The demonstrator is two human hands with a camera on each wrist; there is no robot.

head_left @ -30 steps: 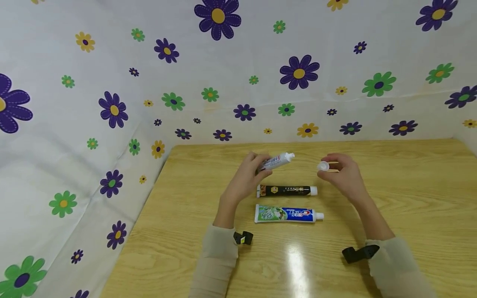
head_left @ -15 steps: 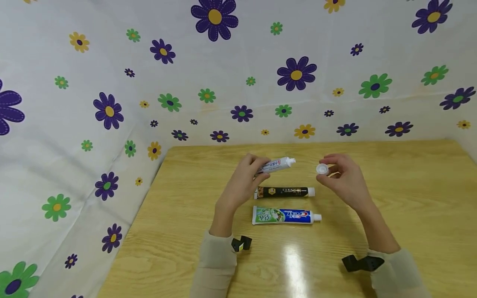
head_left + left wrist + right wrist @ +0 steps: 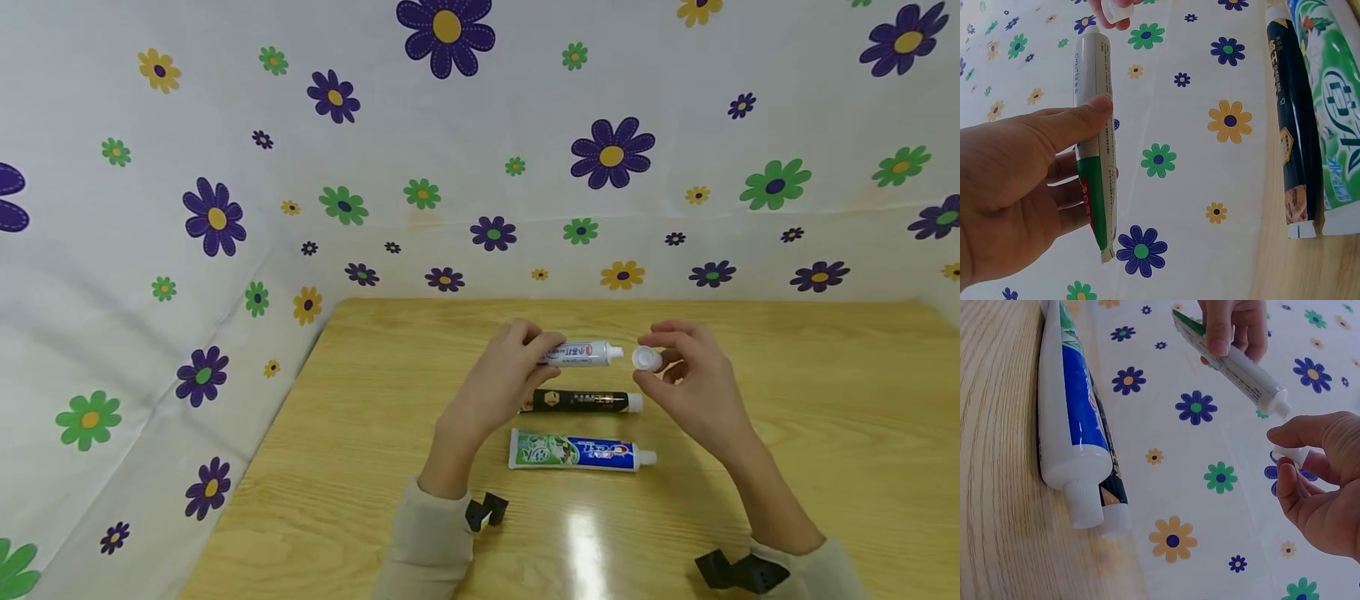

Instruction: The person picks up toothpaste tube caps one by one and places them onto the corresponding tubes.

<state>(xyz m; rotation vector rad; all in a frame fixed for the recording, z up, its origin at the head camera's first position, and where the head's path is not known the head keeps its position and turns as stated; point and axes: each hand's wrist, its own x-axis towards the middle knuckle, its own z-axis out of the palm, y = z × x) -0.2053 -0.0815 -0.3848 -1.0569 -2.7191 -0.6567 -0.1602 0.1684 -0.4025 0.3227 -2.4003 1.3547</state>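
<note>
My left hand [image 3: 495, 383] grips a white and green toothpaste tube [image 3: 581, 354] around its body, held above the table. The tube's bare nozzle points right, as the right wrist view also shows. Between thumb and fingers, my right hand [image 3: 697, 383] pinches a white cap [image 3: 647, 358], its hollow side turned toward the nozzle. A small gap separates cap and nozzle. Nearer to me, a black toothpaste tube [image 3: 588, 402] lies on the table, partly hidden at its left end by the left hand. In front of it lies a blue and green toothpaste tube [image 3: 577, 451]. Both lying tubes wear white caps.
The wood-grain table [image 3: 360, 467] stretches out beneath both hands. White cloth with printed flowers [image 3: 420, 100] rises behind the table and along its left side. Black wrist mounts [image 3: 742, 572] sit by both sleeves.
Tube and cap have come closer together: the left hand moved right and levelled the uncapped tube, which was tilted upward. Both hands sit slightly lower in the head view, which has itself shifted.
</note>
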